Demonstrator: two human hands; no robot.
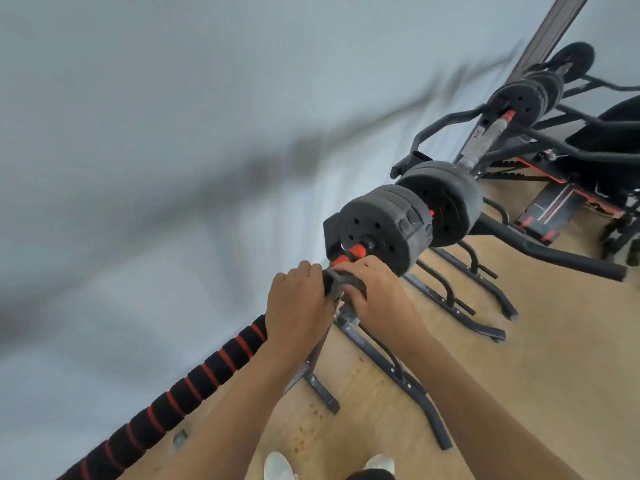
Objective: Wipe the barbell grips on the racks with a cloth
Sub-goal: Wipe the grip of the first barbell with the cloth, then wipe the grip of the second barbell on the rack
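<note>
Left hand (298,306) curled round upper end of black-red foam grip (194,382). Right hand (375,294) clutched grey cloth (341,281) against the grip's end, just below red collars (356,251) and black plates (381,223). Rack (348,327) sat under both hands, beside wall (138,133). Second barbell (481,147) lay racked further back. Wooden floor (519,393).

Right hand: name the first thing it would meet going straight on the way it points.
The right hand would likely meet the orange screw collar just ahead of it; depth is unclear.
</note>
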